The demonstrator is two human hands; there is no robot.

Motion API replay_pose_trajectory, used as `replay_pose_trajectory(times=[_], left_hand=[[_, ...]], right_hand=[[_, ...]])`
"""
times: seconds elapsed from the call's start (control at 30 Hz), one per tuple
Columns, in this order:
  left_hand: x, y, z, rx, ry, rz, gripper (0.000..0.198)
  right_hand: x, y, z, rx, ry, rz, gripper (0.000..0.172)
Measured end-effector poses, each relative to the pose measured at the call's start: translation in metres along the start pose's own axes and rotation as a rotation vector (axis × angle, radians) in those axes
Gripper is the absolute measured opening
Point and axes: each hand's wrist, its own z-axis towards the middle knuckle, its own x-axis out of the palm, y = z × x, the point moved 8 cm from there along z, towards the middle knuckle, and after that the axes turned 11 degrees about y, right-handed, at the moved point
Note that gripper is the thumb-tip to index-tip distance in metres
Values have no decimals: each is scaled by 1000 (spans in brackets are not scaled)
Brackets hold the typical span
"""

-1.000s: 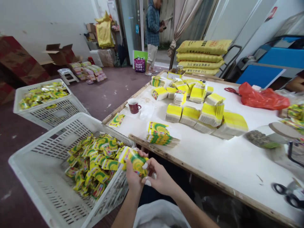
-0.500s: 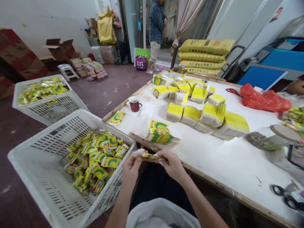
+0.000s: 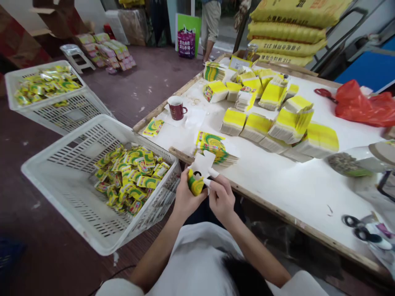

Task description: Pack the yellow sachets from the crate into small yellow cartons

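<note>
Over my lap, at the table's near edge, my left hand point(image 3: 189, 197) grips a small yellow-green printed carton point(image 3: 195, 183) with white flaps standing up. My right hand point(image 3: 221, 196) pinches a white flap on its right side; white covers show on some fingertips. A fanned stack of flat printed cartons point(image 3: 212, 144) lies on the table just beyond. To my left, a white crate point(image 3: 61, 164) holds many folded yellow cartons point(image 3: 129, 179). One flat carton point(image 3: 153, 127) lies near the table's left edge.
On the white table point(image 3: 277, 185) are a maroon mug point(image 3: 177, 109), yellow-topped carton bundles point(image 3: 257, 124), a red plastic bag point(image 3: 361, 105), a jar point(image 3: 352, 160) and black-handled scissors point(image 3: 361, 232). A second filled crate point(image 3: 61, 113) stands back left. A person's legs point(image 3: 210, 26) show behind.
The view has tilted down. The carton between my hands, flattish before, now shows its white flaps raised and opened out. My left hand has turned around it, and my right hand has moved onto a flap.
</note>
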Motion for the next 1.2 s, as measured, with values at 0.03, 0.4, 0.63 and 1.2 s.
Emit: replay_pose_trajectory(times=[0.03,0.4,0.63,1.2], left_hand=[[-3,-1,0,12,-39,9,78],[2,-18,-4,349,25,681,75],[8,-25,-20,471,-77,620,81],[13,-53,-16,785,-63,1105,28]], right_hand=[[5,-1,-8,35,-11,54,27],[-12,-42,35,444,80,730,26],[68,-44,3,878,287,1322,26],[14,-58,12,740,377,869,31]])
